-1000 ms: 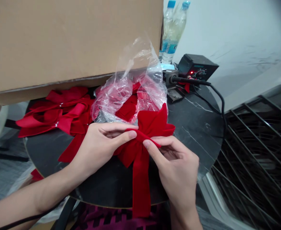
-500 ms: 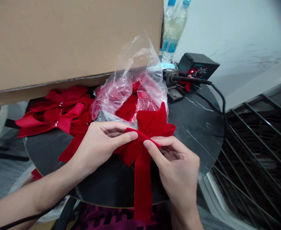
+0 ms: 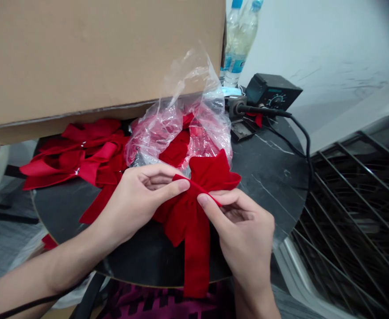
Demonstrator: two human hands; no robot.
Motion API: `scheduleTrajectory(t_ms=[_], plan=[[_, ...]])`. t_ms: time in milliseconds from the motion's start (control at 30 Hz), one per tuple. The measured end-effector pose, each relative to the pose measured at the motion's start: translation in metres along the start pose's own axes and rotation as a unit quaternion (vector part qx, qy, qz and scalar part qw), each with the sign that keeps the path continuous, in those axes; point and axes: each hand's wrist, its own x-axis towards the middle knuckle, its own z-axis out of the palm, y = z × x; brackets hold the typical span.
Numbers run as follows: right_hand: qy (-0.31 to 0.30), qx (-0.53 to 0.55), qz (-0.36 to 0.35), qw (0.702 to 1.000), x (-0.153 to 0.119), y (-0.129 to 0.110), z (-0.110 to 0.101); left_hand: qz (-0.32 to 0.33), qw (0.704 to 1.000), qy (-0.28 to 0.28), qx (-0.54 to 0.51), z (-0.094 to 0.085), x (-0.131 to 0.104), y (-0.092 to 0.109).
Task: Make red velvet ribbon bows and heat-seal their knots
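Observation:
A red velvet bow (image 3: pixel 210 170) is held over the front of the round black table, one long tail hanging past the table's edge. A narrow red strip runs across its middle. My left hand (image 3: pixel 151 197) pinches the strip's left end between thumb and fingers. The other end is pinched in my right hand (image 3: pixel 242 221), close beside the knot. Behind the bow lies a clear plastic bag (image 3: pixel 154 128) with more red fabric inside. Several finished-looking red bows (image 3: pixel 64 164) are piled to the left, some with a small shiny tie at the centre.
A large cardboard box (image 3: pixel 101 53) stands behind the table (image 3: pixel 263 177). At the back right are plastic bottles (image 3: pixel 242 44), a black control box (image 3: pixel 274 93) with a dial, and a thick cable (image 3: pixel 303 128). A metal rack (image 3: pixel 356 212) is at the right.
The bow's loops and tail have shifted slightly, with the tail's lower end a little higher. Both hands keep their pinches. The red light on the control box has gone off.

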Motion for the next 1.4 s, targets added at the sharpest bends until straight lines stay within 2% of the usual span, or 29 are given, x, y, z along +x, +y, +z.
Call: scheduleTrajectory(t_ms=[100, 200, 333, 633, 733, 833, 1000, 1167, 1267, 1400], plan=[[-0.01, 0.016, 0.021, 1.0, 0.001, -0.002, 0.0, -0.046, 0.996, -0.022, -0.073, -0.002, 0.004, -0.003], [-0.023, 0.04, 0.042, 0.998, 0.002, -0.003, -0.001, -0.06, 0.994, -0.027, -0.09, -0.002, 0.004, -0.002], [-0.032, 0.054, 0.057, 0.996, 0.004, -0.002, -0.002, -0.05, 0.996, -0.018, -0.076, 0.0, 0.001, 0.001], [-0.007, 0.042, 0.052, 0.998, 0.003, 0.003, -0.003, -0.016, 1.0, 0.009, -0.019, 0.001, 0.001, -0.001], [-0.019, 0.055, 0.054, 0.997, 0.004, 0.005, -0.004, -0.01, 1.0, 0.004, -0.022, 0.0, 0.003, -0.002], [-0.042, 0.087, 0.067, 0.993, 0.006, 0.007, -0.006, -0.049, 0.995, -0.025, -0.081, -0.002, 0.004, -0.002], [-0.063, 0.112, 0.068, 0.989, 0.008, 0.007, -0.01, -0.13, 0.971, -0.081, -0.183, -0.005, 0.006, 0.002], [-0.081, 0.121, 0.047, 0.988, 0.008, 0.002, -0.012, -0.164, 0.948, -0.126, -0.24, -0.009, 0.009, 0.001], [-0.099, 0.118, 0.036, 0.987, 0.008, -0.005, -0.012, -0.165, 0.933, -0.18, -0.263, -0.011, 0.01, -0.002], [-0.144, 0.125, 0.016, 0.981, 0.009, -0.015, -0.013, -0.181, 0.924, -0.226, -0.251, -0.014, 0.01, -0.007]])
